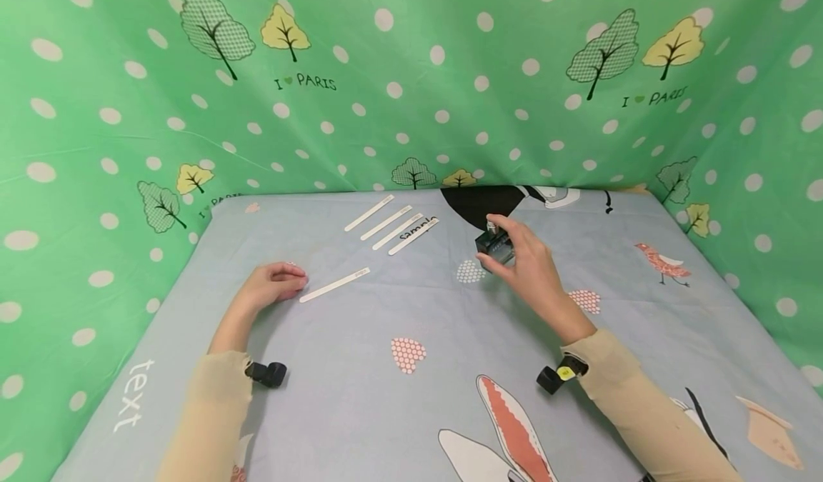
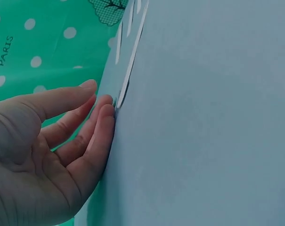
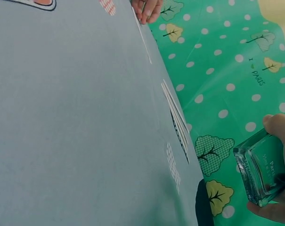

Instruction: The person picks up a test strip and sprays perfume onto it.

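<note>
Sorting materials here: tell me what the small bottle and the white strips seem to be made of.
Bottle, held in the right hand: clear glass, probably; thick see-through walls, glossy.
White strips: thin matte paper or card, apparently; flat, one printed. The left hand touches a single strip.

Head view high, facing down over table (image 1: 360, 410); wrist views close, grazing same cloth.

— What sits at the glass bottle (image 3: 262, 169)?
— The right hand (image 3: 280, 165) pinches it, thumb above, a finger beneath.
— And left of the bottle?
— White paper strips (image 3: 173, 110) lie on the blue cloth (image 3: 71, 122); far beyond them, the left hand (image 3: 147, 9) touches another strip (image 3: 144, 37).
</note>
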Demonstrator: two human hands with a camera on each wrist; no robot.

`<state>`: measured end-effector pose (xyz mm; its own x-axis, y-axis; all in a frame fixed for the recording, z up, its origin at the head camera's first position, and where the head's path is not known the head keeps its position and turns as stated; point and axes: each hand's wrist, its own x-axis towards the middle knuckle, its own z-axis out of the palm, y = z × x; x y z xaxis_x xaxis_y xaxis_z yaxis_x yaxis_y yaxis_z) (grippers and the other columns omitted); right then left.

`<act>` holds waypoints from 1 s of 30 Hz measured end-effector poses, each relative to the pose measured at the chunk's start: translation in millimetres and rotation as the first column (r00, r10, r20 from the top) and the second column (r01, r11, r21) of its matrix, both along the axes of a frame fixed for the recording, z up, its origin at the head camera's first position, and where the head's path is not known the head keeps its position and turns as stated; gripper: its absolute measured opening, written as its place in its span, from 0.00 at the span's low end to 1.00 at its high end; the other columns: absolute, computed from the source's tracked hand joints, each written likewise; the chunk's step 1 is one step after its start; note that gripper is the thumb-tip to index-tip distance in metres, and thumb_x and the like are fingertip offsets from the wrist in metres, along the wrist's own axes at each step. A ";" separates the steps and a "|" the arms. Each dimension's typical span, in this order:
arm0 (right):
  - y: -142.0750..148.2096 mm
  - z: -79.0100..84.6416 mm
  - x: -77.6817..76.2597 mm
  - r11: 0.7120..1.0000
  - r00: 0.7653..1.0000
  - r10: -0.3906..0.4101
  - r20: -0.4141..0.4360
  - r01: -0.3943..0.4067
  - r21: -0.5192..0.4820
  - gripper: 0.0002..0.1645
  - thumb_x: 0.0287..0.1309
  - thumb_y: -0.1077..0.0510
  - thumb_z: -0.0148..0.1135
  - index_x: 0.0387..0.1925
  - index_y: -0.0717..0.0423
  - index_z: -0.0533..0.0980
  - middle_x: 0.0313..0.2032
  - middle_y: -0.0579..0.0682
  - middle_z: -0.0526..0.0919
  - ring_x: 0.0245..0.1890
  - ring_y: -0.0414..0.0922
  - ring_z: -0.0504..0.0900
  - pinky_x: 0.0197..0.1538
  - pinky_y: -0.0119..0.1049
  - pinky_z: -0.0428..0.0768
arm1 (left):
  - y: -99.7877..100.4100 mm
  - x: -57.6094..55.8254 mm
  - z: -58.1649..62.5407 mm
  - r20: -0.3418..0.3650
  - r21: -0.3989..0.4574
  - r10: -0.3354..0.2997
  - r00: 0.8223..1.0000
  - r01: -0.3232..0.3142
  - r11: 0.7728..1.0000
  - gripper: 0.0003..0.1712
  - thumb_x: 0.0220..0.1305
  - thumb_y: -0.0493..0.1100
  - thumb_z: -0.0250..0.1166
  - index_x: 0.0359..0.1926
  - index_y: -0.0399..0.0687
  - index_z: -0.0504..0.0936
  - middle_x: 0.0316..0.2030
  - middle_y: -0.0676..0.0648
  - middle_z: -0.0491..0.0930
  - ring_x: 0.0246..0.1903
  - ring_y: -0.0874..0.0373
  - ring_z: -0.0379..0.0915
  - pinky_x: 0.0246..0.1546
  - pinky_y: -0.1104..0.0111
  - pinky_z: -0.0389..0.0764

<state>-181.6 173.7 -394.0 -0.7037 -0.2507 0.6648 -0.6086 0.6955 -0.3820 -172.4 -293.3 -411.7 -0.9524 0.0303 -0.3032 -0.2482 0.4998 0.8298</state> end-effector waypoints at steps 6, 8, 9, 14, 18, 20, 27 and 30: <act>-1.4 0.5 0.1 1.000 1.000 0.001 0.000 -0.001 -0.004 0.41 0.52 0.54 0.77 0.66 0.49 0.68 0.56 0.58 0.81 0.54 0.56 0.82 0.49 0.55 0.84 | -3.0 11.4 -3.7 -0.086 -0.076 -0.057 0.995 0.051 0.996 0.25 0.63 0.42 0.70 0.56 0.31 0.76 0.45 0.45 0.86 0.36 0.77 0.76 0.39 0.83 0.78; -1.6 0.4 0.3 1.000 1.000 0.002 0.002 -0.002 -0.005 0.41 0.52 0.54 0.76 0.66 0.49 0.68 0.56 0.57 0.81 0.54 0.56 0.82 0.49 0.55 0.84 | -2.2 13.9 -5.5 -0.102 -0.082 -0.066 0.993 0.058 0.995 0.26 0.62 0.41 0.71 0.56 0.30 0.76 0.48 0.39 0.84 0.37 0.76 0.76 0.39 0.82 0.78; -1.6 0.2 0.3 1.000 1.000 0.001 0.002 -0.001 -0.005 0.41 0.52 0.54 0.76 0.66 0.50 0.68 0.56 0.57 0.81 0.54 0.56 0.82 0.49 0.55 0.84 | -1.6 15.2 -6.2 -0.109 -0.086 -0.071 0.992 0.061 0.994 0.26 0.61 0.41 0.71 0.55 0.29 0.75 0.49 0.37 0.83 0.37 0.74 0.76 0.39 0.82 0.78; -1.6 -0.4 0.3 1.000 1.000 -0.002 -0.001 0.002 -0.008 0.41 0.52 0.54 0.77 0.66 0.50 0.68 0.56 0.58 0.81 0.53 0.57 0.82 0.47 0.55 0.84 | 4.3 19.0 -8.4 -0.134 -0.154 -0.066 0.989 0.045 0.987 0.25 0.59 0.39 0.73 0.54 0.31 0.76 0.50 0.34 0.82 0.39 0.69 0.76 0.39 0.82 0.77; -2.0 0.0 0.1 1.000 1.000 0.000 -0.006 0.000 -0.006 0.42 0.52 0.54 0.77 0.66 0.50 0.68 0.56 0.58 0.81 0.53 0.57 0.82 0.48 0.55 0.84 | 9.4 19.5 -9.0 -0.138 -0.213 -0.047 0.989 0.016 0.977 0.23 0.58 0.39 0.73 0.52 0.34 0.77 0.48 0.35 0.82 0.41 0.63 0.77 0.38 0.82 0.76; -2.6 0.2 0.0 1.000 1.000 0.002 -0.007 -0.002 -0.004 0.42 0.52 0.54 0.77 0.66 0.50 0.68 0.56 0.58 0.80 0.54 0.57 0.82 0.48 0.55 0.84 | 11.0 20.0 -8.8 -0.141 -0.230 -0.040 0.989 0.007 0.973 0.22 0.59 0.38 0.73 0.51 0.34 0.78 0.47 0.36 0.83 0.41 0.61 0.78 0.38 0.80 0.77; -4.3 0.0 0.7 1.000 1.000 -0.001 0.007 0.001 -0.001 0.41 0.52 0.54 0.77 0.66 0.49 0.67 0.56 0.58 0.81 0.52 0.57 0.82 0.46 0.55 0.85 | 14.3 21.1 -8.7 -0.145 -0.275 -0.023 0.989 -0.018 0.961 0.15 0.59 0.37 0.72 0.45 0.36 0.80 0.38 0.42 0.83 0.34 0.61 0.76 0.36 0.75 0.76; -4.4 0.2 0.7 1.000 1.000 0.001 0.009 -0.001 0.001 0.41 0.52 0.54 0.77 0.66 0.49 0.67 0.56 0.58 0.80 0.53 0.57 0.82 0.47 0.55 0.85 | 15.9 19.4 -7.7 -0.140 -0.278 -0.023 0.990 -0.017 0.960 0.14 0.58 0.36 0.72 0.43 0.35 0.80 0.35 0.43 0.82 0.33 0.60 0.75 0.34 0.73 0.75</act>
<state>-180.9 169.3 -393.9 -0.7097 -0.2519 0.6580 -0.6054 0.6956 -0.3867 -153.1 -277.4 -419.4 -0.9860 -0.0332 -0.1635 -0.1376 0.7160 0.6844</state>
